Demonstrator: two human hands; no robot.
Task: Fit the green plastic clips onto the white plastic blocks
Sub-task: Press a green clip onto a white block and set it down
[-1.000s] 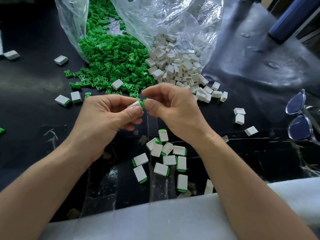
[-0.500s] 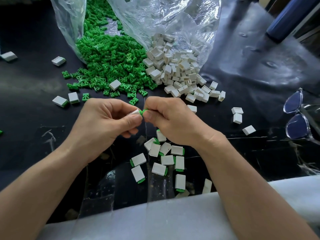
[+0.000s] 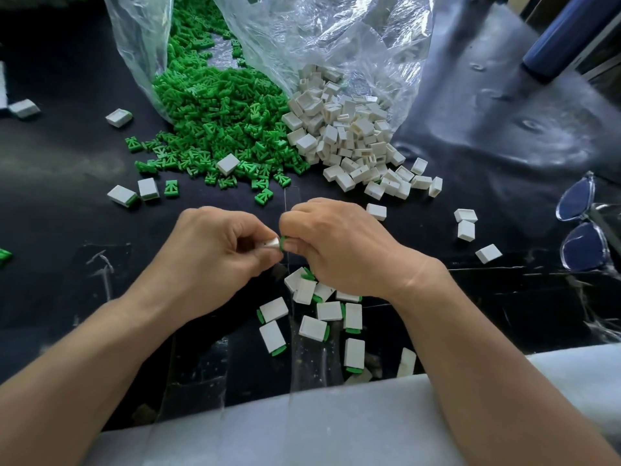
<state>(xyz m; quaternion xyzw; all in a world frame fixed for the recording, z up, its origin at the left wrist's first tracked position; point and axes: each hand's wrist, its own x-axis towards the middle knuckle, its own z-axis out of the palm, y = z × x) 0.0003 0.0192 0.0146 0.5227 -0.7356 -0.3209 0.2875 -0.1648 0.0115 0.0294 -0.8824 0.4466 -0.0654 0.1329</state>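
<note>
My left hand [image 3: 215, 250] pinches a small white block [image 3: 271, 243] between thumb and fingers. My right hand [image 3: 339, 247] pinches a green clip [image 3: 283, 243] pressed against the block's end, over the middle of the black table. A heap of green clips [image 3: 221, 119] spills from a clear plastic bag [image 3: 336, 31] at the back. Beside it, on the right, lies a heap of white blocks [image 3: 349, 136]. Several blocks with green clips fitted [image 3: 329, 311] lie just below my hands.
Loose blocks lie scattered at the left [image 3: 148, 189] and right [image 3: 466, 230] on the black table [image 3: 67, 156]. Blue-tinted glasses [image 3: 584, 230] rest at the right edge. A dark blue cylinder [image 3: 564, 38] lies at the back right. Grey foam sheet [image 3: 302, 428] covers the near edge.
Both hands have come down toward the pile of fitted blocks, still holding the block and clip together. The clip sits closer against the block's end.
</note>
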